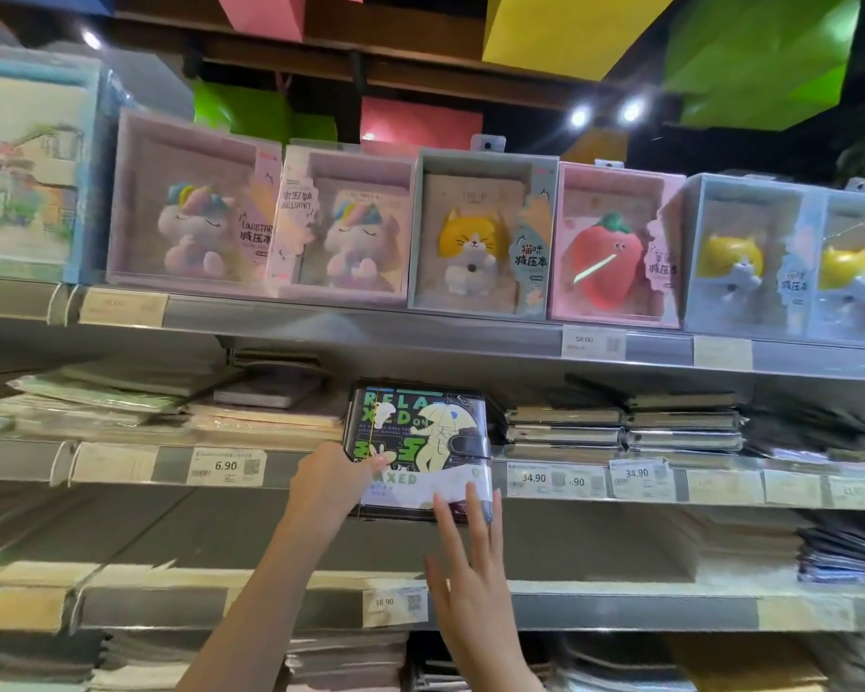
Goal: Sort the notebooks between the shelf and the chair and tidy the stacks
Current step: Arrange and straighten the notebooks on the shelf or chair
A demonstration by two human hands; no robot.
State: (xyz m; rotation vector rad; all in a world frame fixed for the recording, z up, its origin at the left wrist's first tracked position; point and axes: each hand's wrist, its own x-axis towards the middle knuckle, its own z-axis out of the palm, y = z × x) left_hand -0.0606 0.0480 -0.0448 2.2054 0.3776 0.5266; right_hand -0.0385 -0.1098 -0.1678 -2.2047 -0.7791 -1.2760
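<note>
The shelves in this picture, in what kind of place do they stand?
Most likely a stationery or gift shop. Price tags run along the shelf edges, boxed squishy-toy notebooks stand in a row, and notebook stacks lie flat below.

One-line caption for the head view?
Left hand grips black notebook at the shelf edge; right hand touches it with straight fingers.

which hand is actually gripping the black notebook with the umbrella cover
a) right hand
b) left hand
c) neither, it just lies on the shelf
b: the left hand curls round the left edge of the black notebook, thumb on the cover, while the right hand has straight fingers only touching its lower edge.
</note>
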